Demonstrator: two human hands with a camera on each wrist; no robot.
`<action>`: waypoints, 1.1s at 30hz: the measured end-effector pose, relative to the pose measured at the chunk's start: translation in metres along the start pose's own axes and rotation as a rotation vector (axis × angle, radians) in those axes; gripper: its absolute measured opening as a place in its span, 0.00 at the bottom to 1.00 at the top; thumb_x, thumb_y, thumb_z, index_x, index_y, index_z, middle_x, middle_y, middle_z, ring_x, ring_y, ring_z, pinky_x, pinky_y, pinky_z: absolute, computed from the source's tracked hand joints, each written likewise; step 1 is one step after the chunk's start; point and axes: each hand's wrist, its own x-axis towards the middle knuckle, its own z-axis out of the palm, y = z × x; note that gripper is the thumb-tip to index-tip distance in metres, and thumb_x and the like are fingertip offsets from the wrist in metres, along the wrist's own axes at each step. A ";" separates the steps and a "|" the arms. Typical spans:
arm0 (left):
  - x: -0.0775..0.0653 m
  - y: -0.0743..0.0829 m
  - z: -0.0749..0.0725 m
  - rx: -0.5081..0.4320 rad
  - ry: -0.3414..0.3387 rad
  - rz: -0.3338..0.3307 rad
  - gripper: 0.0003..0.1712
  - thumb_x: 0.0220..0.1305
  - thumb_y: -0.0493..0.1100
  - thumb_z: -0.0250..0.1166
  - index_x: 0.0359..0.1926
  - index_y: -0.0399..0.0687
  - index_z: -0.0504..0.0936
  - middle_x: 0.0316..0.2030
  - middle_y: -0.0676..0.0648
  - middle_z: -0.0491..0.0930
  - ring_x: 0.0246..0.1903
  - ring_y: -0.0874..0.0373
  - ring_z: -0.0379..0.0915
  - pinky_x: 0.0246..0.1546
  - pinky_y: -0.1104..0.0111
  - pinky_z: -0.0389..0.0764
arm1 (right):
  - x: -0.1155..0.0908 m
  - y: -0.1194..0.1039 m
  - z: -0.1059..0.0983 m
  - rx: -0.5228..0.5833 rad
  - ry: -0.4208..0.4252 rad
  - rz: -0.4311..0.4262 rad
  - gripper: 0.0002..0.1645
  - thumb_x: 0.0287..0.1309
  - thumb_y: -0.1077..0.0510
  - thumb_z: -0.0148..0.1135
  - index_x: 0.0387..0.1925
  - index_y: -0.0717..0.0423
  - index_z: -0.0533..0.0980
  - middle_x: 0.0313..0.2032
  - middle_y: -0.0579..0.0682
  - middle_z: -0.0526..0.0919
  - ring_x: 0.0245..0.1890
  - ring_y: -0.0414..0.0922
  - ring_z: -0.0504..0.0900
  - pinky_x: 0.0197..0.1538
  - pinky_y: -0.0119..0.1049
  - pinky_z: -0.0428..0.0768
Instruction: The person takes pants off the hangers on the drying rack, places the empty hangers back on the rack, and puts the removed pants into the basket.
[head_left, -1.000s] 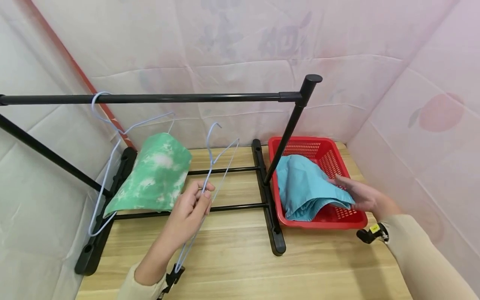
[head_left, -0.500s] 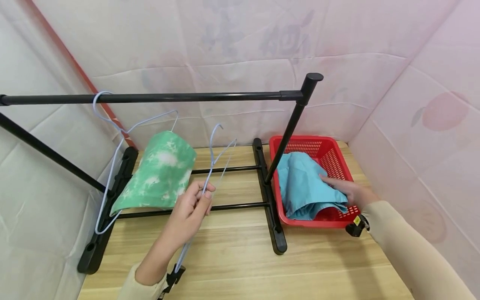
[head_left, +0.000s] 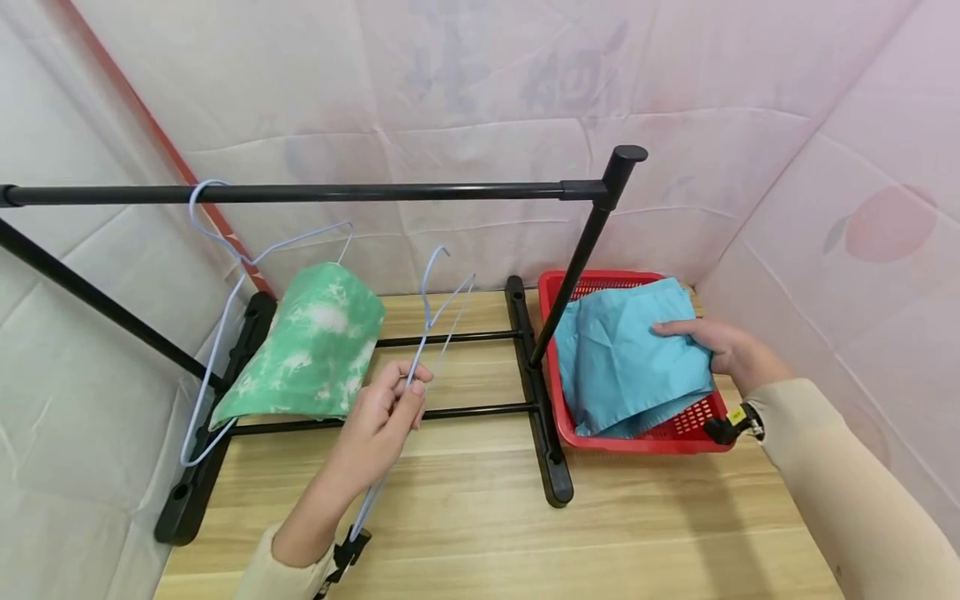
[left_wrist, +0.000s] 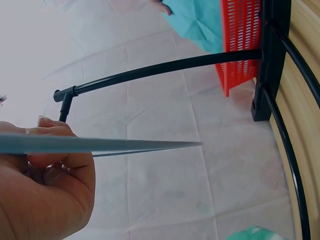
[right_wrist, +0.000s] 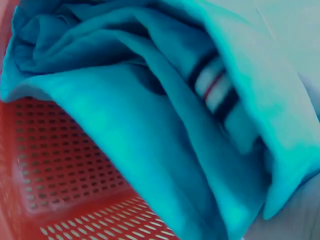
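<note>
My left hand (head_left: 378,417) pinches a pale blue wire hanger (head_left: 427,327) between thumb and fingers. The hanger is held up with its hook on top, and it carries no cloth. In the left wrist view its wire (left_wrist: 125,145) runs past the curled fingers. My right hand (head_left: 735,354) grips the right side of a folded turquoise cloth (head_left: 630,358), thumb on top and fingers hidden behind it. That cloth lies partly raised in a red basket (head_left: 637,447). From the right wrist, its loose layers show a striped band (right_wrist: 212,87) inside.
A black rack (head_left: 375,193) spans the left and middle, its right post beside the basket. A second blue hanger (head_left: 222,321) hooks over its bar with a green-and-white tie-dye cloth (head_left: 307,342) on it. Pale printed sheets (head_left: 480,100) enclose the wooden table (head_left: 487,525).
My right hand has taken hold of the turquoise cloth and drawn its right part up and rightward, spreading it over more of the basket. The left hand and its hanger have hardly moved.
</note>
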 end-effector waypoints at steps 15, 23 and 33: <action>-0.002 -0.001 0.000 -0.022 -0.022 0.012 0.07 0.78 0.38 0.49 0.47 0.42 0.73 0.21 0.53 0.71 0.17 0.63 0.63 0.18 0.69 0.68 | -0.036 -0.038 0.027 -0.575 0.217 -0.399 0.58 0.65 0.57 0.61 0.78 0.57 0.30 0.73 0.74 0.44 0.68 0.71 0.52 0.68 0.71 0.54; -0.005 0.000 0.000 -0.001 -0.024 0.006 0.07 0.79 0.39 0.49 0.48 0.46 0.73 0.20 0.54 0.70 0.16 0.64 0.59 0.16 0.69 0.66 | -0.055 -0.057 0.056 -0.742 0.426 -0.577 0.50 0.68 0.54 0.58 0.79 0.53 0.39 0.69 0.74 0.59 0.67 0.72 0.60 0.65 0.72 0.57; -0.007 0.002 0.000 -0.024 -0.018 0.041 0.07 0.79 0.37 0.48 0.48 0.43 0.73 0.20 0.54 0.70 0.16 0.64 0.62 0.16 0.70 0.67 | -0.056 -0.056 0.060 -0.133 0.298 -0.502 0.49 0.69 0.49 0.59 0.79 0.37 0.40 0.78 0.56 0.48 0.68 0.50 0.62 0.59 0.33 0.74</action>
